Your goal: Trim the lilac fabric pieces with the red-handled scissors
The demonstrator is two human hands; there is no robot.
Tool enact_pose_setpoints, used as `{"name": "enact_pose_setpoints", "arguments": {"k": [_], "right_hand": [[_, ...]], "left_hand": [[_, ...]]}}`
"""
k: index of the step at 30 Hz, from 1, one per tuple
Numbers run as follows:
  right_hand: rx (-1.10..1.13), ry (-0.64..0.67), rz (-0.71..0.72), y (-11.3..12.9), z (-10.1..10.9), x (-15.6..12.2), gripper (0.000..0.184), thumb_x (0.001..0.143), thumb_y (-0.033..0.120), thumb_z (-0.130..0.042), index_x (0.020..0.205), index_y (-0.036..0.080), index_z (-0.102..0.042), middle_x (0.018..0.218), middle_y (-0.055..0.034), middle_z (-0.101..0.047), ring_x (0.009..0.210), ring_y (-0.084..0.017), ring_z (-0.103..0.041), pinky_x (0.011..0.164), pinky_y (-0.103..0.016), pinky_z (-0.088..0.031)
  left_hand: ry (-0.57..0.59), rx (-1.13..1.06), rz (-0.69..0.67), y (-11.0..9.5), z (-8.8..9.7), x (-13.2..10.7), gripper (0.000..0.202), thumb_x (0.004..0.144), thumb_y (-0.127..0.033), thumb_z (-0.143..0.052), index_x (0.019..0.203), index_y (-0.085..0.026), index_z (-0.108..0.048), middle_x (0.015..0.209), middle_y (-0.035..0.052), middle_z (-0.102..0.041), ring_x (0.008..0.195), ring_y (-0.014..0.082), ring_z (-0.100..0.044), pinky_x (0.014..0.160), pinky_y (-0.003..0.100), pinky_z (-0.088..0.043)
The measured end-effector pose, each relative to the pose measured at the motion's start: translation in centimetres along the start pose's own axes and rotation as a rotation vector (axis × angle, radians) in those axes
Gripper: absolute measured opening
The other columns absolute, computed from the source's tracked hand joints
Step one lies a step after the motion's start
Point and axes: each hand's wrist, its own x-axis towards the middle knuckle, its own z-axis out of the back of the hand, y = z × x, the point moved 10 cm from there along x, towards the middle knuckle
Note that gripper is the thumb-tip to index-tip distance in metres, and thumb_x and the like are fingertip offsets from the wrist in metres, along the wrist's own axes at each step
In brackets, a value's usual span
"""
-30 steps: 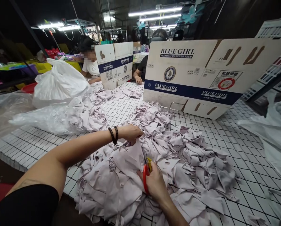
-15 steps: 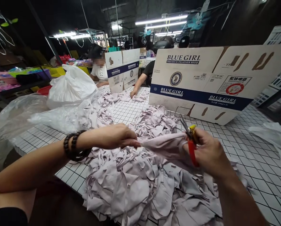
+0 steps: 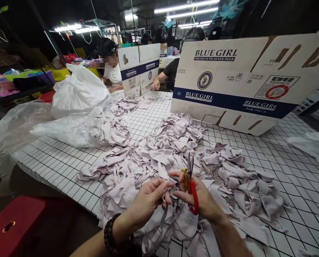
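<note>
Over the near side of the heap, my left hand (image 3: 150,196) is closed, thumb against fingers, on a pale lilac fabric piece whose strap hangs beneath it. Close on its right, my right hand (image 3: 202,200) grips small scissors (image 3: 193,196) with red and yellow handles. Their blades point up and away from me. The fingertips of both hands nearly meet, and the fabric between them is partly hidden. Under and around both hands spreads a loose heap of lilac fabric pieces (image 3: 127,178) with thin straps.
A large cardboard carton (image 3: 229,78) stands on the gridded tabletop (image 3: 295,160) at the right, a smaller carton (image 3: 139,69) farther back. White plastic bags (image 3: 79,92) crowd the left. Co-workers sit behind the cartons, one with a raised hand (image 3: 156,84). A red box (image 3: 17,225) is below left.
The fabric stretched between my hands has come down. Both hands have drawn together near me, and the scissors have moved left. The co-worker's hand has lifted off the table.
</note>
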Motion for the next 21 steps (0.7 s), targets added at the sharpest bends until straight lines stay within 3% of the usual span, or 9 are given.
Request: {"name": "enact_pose_setpoints", "arguments": {"k": [2, 6, 10, 13, 17, 21], "right_hand": [[0.103, -0.099, 0.046, -0.7, -0.4, -0.9, 0.036, 0.065, 0.037, -0.08, 0.081, 0.023, -0.052, 0.1, -0.0035, -0.064, 0.056, -0.009, -0.047, 0.053, -0.024, -0.042], [0.142, -0.228, 0.191, 1.0, -0.8, -0.3, 0.027, 0.074, 0.04, -0.072, 0.075, 0.023, -0.051, 0.088, -0.0037, -0.066, 0.072, -0.016, -0.058, 0.067, -0.028, -0.048], [0.054, -0.075, 0.194, 2.2, -2.0, -0.1, 0.022, 0.078, 0.033, -0.069, 0.088, 0.024, -0.052, 0.11, -0.0071, -0.064, 0.065, -0.012, -0.054, 0.061, -0.025, -0.047], [0.026, -0.015, 0.184, 1.8, -2.4, -1.1, 0.027, 0.078, 0.026, -0.069, 0.097, 0.025, -0.05, 0.123, -0.0077, -0.057, 0.062, -0.009, -0.05, 0.06, -0.024, -0.047], [0.042, -0.148, 0.195, 1.4, -1.5, -2.0, 0.034, 0.073, 0.022, -0.073, 0.095, 0.027, -0.048, 0.112, -0.0031, -0.059, 0.059, -0.008, -0.046, 0.061, -0.024, -0.048], [0.006, -0.24, 0.287, 2.3, -1.0, -2.0, 0.018, 0.078, 0.027, -0.069, 0.087, 0.025, -0.054, 0.096, -0.0032, -0.065, 0.071, -0.015, -0.058, 0.07, -0.028, -0.05]], "left_hand": [[0.032, 0.06, -0.025, -0.8, -0.9, -0.2, 0.048, 0.077, -0.055, -0.069, 0.095, -0.011, -0.067, 0.059, -0.0012, -0.058, 0.051, 0.0077, -0.047, 0.052, 0.019, -0.038], [0.054, 0.297, -0.138, -3.1, -1.7, -1.0, 0.042, 0.085, -0.052, -0.061, 0.093, -0.013, -0.072, 0.069, 0.0025, -0.059, 0.054, 0.0093, -0.049, 0.052, 0.021, -0.04], [-0.074, 0.511, -0.444, -6.2, -1.4, -2.1, 0.029, 0.089, -0.043, -0.059, 0.087, -0.019, -0.076, 0.086, 0.0054, -0.054, 0.079, 0.0154, -0.053, 0.07, 0.025, -0.045], [-0.109, 0.479, -0.485, -6.6, -1.1, -2.0, 0.029, 0.091, -0.042, -0.057, 0.086, -0.021, -0.077, 0.085, 0.005, -0.051, 0.088, 0.0186, -0.052, 0.081, 0.029, -0.045], [-0.123, 0.468, -0.494, -6.8, -0.9, -1.7, 0.029, 0.091, -0.041, -0.057, 0.085, -0.021, -0.077, 0.083, 0.0042, -0.047, 0.086, 0.018, -0.051, 0.083, 0.03, -0.046], [-0.141, 0.574, -0.601, -8.1, -1.3, -2.1, 0.027, 0.089, -0.037, -0.059, 0.079, -0.02, -0.077, 0.097, 0.0084, -0.05, 0.104, 0.023, -0.05, 0.093, 0.033, -0.044]]}}
